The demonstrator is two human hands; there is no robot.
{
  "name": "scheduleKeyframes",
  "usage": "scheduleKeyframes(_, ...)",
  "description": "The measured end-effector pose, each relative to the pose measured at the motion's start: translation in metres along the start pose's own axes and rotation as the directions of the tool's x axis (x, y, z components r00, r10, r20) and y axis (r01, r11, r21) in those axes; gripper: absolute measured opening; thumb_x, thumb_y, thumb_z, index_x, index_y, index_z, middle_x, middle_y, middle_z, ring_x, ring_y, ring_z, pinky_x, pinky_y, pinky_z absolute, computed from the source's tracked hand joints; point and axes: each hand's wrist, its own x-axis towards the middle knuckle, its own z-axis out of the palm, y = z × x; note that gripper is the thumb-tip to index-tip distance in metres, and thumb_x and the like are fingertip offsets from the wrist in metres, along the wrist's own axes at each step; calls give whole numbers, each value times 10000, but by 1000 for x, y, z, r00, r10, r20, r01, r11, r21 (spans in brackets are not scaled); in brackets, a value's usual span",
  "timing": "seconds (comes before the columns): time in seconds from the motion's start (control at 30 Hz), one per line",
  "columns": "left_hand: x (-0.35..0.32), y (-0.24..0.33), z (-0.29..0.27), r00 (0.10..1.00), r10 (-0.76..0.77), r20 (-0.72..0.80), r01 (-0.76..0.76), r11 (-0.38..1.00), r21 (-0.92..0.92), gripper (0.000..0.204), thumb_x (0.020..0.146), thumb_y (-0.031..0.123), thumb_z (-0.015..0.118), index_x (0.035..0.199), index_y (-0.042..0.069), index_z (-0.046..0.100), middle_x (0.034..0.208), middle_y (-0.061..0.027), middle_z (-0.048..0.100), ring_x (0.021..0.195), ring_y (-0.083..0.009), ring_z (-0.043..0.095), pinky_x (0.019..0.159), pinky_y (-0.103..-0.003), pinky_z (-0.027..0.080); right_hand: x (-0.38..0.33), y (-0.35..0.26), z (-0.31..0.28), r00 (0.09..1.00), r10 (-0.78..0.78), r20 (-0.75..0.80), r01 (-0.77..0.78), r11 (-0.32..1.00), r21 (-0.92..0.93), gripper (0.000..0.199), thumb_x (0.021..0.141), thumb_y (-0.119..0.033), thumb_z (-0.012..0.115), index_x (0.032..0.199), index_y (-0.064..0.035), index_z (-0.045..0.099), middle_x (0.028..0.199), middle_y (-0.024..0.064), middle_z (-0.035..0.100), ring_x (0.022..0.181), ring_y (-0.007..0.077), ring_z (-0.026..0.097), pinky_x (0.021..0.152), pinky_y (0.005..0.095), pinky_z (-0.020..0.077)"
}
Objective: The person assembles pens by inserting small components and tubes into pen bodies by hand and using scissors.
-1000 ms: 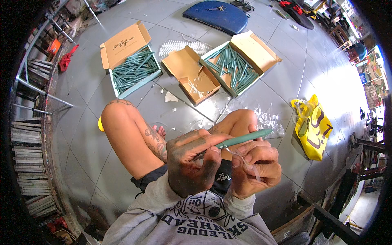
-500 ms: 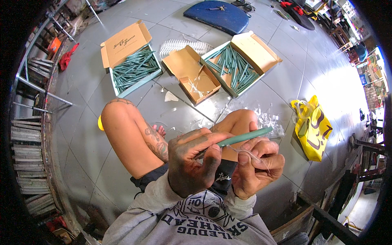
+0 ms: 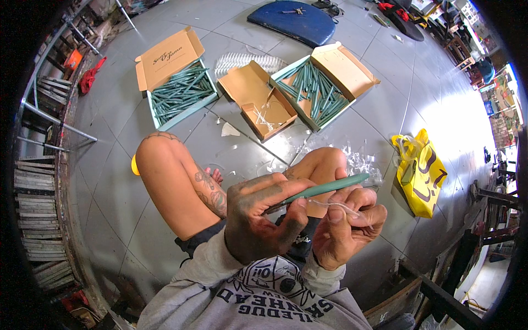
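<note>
**Green stick held in both hands**

Since a moment ago, our right hand (image 3: pixel 347 228) has tipped its fingers down a little, and the clear plastic strip (image 3: pixel 346 208) now lies across them. Our hands stay close together, above our lap.

Our left hand (image 3: pixel 261 217) is closed around the near end of the green stick (image 3: pixel 322 190). The stick points up and to the right, past our right knee. Our right hand touches the stick from below and pinches the clear strip.

Far ahead of our left hand sits an open box of green sticks (image 3: pixel 181 93). Straight ahead of both hands is an open brown box (image 3: pixel 256 99) with some clear scraps inside. Just right of it is another open box of green sticks (image 3: pixel 316 91). Clear wrappers (image 3: pixel 360 162) lie on the floor just past our right hand. A yellow bag (image 3: pixel 421 173) lies to the right of our right hand.
</note>
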Motion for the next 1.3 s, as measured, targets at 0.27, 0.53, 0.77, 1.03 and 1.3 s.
scheduleKeyframes(0.27,-1,-1,-3,997,77,-11,-76,996,51,189,806,137,614,909,-10,674,686,-89,621,546,-198,616,486,-304,473,-2,-11,7,992,110,-61,-109,994,12,290,757,33,701,775,-115,452,805,33,471,762,164,554,1089,528,333)
scheduleKeyframes(0.53,-2,-2,-2,994,110,15,-111,991,74,195,816,113,598,946,-19,657,686,-93,596,561,-218,593,496,-308,456,-3,-10,6,993,88,-84,-89,996,-3,291,757,37,694,775,-115,447,771,27,449,725,157,537,1075,523,358)
scheduleKeyframes(0.77,-5,2,0,999,40,10,-40,999,33,184,809,100,597,932,-23,657,670,-100,574,543,-206,560,490,-312,448,-4,-6,3,996,32,-87,-30,999,24,312,758,50,727,806,-111,464,822,43,538,713,166,587,996,543,425)
scheduleKeyframes(1.03,0,-7,5,985,166,-40,-162,984,78,230,810,119,565,953,-16,682,627,-73,544,521,-169,535,486,-300,415,-4,-4,4,993,29,-113,-26,999,23,307,769,43,718,804,-114,455,821,47,537,706,170,577,998,541,419)
scheduleKeyframes(1.3,0,3,5,996,82,-15,-81,993,82,274,759,133,569,972,25,704,662,-85,581,537,-189,552,523,-306,444,-3,-8,3,994,39,-104,-38,999,12,309,773,67,701,806,-114,452,823,46,541,709,156,571,1010,545,410)
